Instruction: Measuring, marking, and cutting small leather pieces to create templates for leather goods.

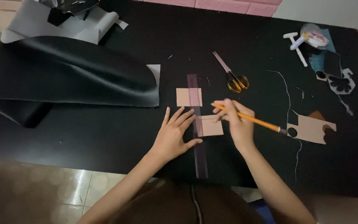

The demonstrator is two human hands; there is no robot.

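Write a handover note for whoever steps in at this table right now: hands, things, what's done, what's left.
Left hand: flat, fingers spread, pressing the clear ruler onto the black table.
Right hand: holds the yellow pencil, tip at the ruler's edge.
The ruler lies lengthwise over two tan card pieces, one upper left, one lower right.
Scissors lie beyond, unused. A cut tan template sits to the right, black sheet material to the left.
Done: ruler placed. Left: no pencil line can be made out yet.
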